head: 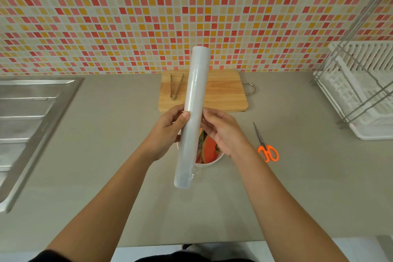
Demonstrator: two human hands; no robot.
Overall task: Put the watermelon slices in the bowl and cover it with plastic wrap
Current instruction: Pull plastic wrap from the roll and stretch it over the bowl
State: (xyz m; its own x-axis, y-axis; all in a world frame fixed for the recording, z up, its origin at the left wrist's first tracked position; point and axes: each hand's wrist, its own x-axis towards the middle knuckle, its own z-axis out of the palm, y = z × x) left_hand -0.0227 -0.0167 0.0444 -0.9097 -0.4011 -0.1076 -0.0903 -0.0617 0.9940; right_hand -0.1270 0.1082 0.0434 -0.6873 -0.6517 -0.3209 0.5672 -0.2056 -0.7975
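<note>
A long white roll of plastic wrap [193, 112] is held upright and slightly tilted above the counter. My left hand [168, 132] grips its middle from the left, thumb on the front. My right hand [223, 132] is at the roll's right side, fingertips pinching at the film's loose edge. Below and behind the roll stands a white bowl [214, 160] with red watermelon slices [209, 148] and green rind inside. The roll and both hands hide much of the bowl.
A wooden cutting board [223, 93] with metal tongs [176, 87] lies by the tiled wall. Orange-handled scissors [266, 148] lie right of the bowl. A steel sink drainboard [27, 117] is at the left, a white dish rack [361, 95] at the right.
</note>
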